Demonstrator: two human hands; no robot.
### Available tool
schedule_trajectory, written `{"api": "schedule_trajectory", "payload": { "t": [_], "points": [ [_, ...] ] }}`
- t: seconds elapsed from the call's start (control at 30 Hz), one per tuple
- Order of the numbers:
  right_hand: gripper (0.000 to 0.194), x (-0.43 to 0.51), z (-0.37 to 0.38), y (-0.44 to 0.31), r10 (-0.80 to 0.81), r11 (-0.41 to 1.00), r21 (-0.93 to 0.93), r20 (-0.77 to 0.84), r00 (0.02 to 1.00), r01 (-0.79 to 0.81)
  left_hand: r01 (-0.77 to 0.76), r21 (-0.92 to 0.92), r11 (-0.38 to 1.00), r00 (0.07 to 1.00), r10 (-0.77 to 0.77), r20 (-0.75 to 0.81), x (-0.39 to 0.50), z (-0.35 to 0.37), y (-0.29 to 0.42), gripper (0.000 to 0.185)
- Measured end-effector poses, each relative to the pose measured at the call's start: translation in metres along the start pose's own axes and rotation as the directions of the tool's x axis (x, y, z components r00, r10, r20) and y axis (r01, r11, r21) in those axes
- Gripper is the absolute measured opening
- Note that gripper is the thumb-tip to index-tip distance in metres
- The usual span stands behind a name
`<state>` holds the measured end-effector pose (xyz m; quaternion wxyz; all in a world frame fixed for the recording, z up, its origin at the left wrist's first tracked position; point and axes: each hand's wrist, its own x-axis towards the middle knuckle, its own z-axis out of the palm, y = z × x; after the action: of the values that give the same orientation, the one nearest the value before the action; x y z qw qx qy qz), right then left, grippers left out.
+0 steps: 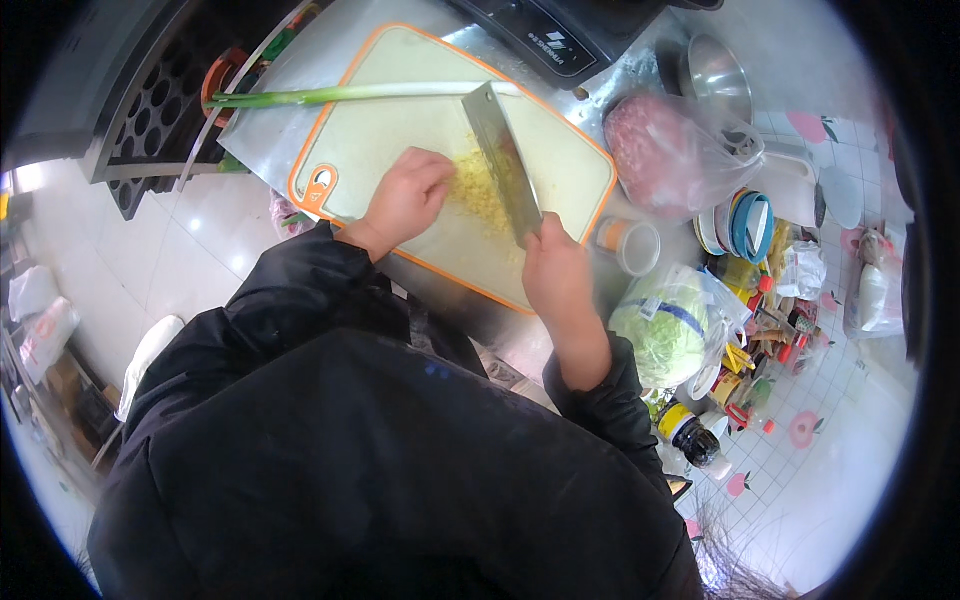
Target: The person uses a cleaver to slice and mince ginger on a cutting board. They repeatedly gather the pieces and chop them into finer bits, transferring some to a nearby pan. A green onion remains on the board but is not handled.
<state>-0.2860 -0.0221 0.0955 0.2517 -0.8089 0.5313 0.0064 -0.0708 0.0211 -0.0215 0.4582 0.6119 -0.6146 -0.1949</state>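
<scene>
A cleaver is gripped by its handle in my right hand. Its broad blade slants across the right side of a pile of finely chopped yellow food, with yellow bits stuck to the steel. At the pile's left edge, my left hand has its fingers curled against the bits; whether anything is pinched there is hidden. Beneath both lies a pale cutting board with an orange rim. A long green onion stretches over the board's far part, its green end beyond the left edge, its white end passing behind the blade tip.
Ground meat in a clear plastic bag sits right of the board, near a round plastic tub. A wrapped cabbage stands by my right forearm. A black appliance is at the back, bottles along the tiled wall.
</scene>
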Motion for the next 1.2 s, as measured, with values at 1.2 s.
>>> {"api": "schedule_trajectory", "payload": {
  "t": [1.2],
  "points": [
    [0.014,0.003,0.005,-0.011,-0.115,0.992,-0.035,0.092,0.989,0.119,-0.056,0.125,0.991,0.984,0.076,-0.159,-0.030,-0.031,0.002,0.011]
  ]
}}
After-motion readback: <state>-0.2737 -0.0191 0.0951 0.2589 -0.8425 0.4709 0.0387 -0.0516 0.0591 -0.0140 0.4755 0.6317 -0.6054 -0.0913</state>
